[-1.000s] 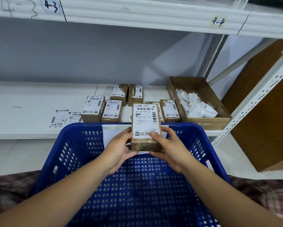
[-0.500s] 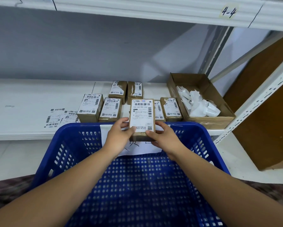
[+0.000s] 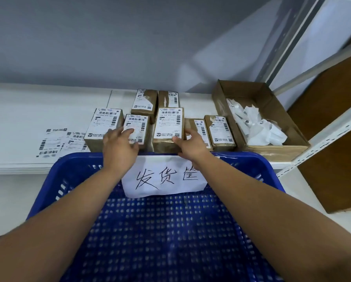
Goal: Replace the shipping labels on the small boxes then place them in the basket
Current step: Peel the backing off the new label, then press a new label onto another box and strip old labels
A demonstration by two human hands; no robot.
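White shelf [image 3: 28, 110]: small labelled boxes [image 3: 220, 129] clustered mid-shelf, loose label sheets [image 3: 52, 142] left, open carton [image 3: 272, 152] right.

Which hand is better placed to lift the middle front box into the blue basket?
Probably the right hand: its thumb touches the middle front box at the lower right corner. The left hand rests on the neighbouring box further left. The blue basket sits just below both.

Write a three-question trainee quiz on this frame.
1. True or false: the basket already holds a box.
2. What fills the carton? A crumpled paper; B tape rolls; C scissors.
3. Fill in: the loose labels lie to the ___ of the boxes.
Key: 1 false; 2 A; 3 left.
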